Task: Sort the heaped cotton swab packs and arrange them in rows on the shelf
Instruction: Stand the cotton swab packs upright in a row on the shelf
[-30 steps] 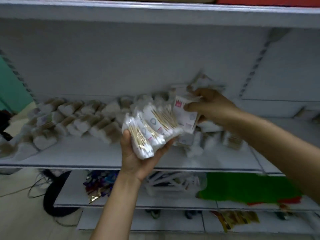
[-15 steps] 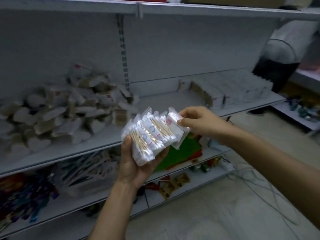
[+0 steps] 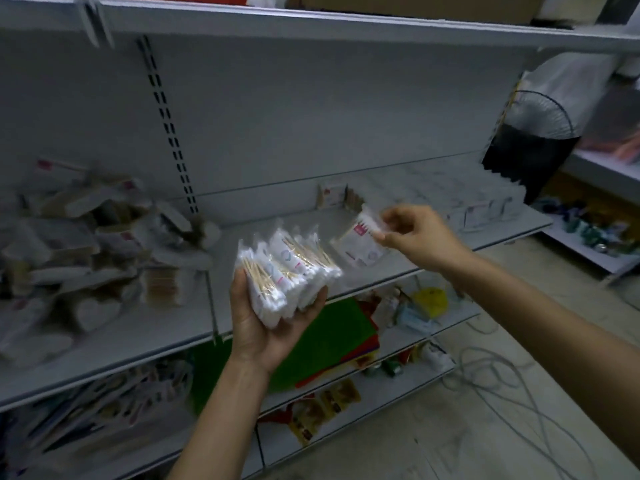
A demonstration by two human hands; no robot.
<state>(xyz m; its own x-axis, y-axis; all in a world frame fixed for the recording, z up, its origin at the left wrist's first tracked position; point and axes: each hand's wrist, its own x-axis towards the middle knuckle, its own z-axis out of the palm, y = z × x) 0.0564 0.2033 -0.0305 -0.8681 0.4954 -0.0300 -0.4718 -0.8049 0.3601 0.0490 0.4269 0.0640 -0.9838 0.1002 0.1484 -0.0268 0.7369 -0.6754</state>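
The right hand (image 3: 420,239) has drawn its single pack (image 3: 362,241) away from the bundle it was touching half a second ago; the pack now hangs clear of the others, to their right, above the shelf (image 3: 166,327). Thumb and fingertips pinch its top edge. It is a flat, clear sachet with a small red mark near the top and faint print lower down (motion blur hides the rest).

The left hand (image 3: 273,329) is palm up, with its fingers curled under a fanned bundle of swab packs (image 3: 282,271) and its thumb against the left side. These are clear sachets standing on edge, each showing pale wooden sticks with white cotton tips at both ends and a touch of blue and pink print.

On the shelf to the left lies the unsorted heap (image 3: 86,244), a blurred jumble of white and tan packs, some heart-shaped. Far right on the same shelf, packs stand in tidy rows (image 3: 481,199). Green sheets (image 3: 329,337) lie on the shelf below, and cables (image 3: 502,372) trail across the floor.
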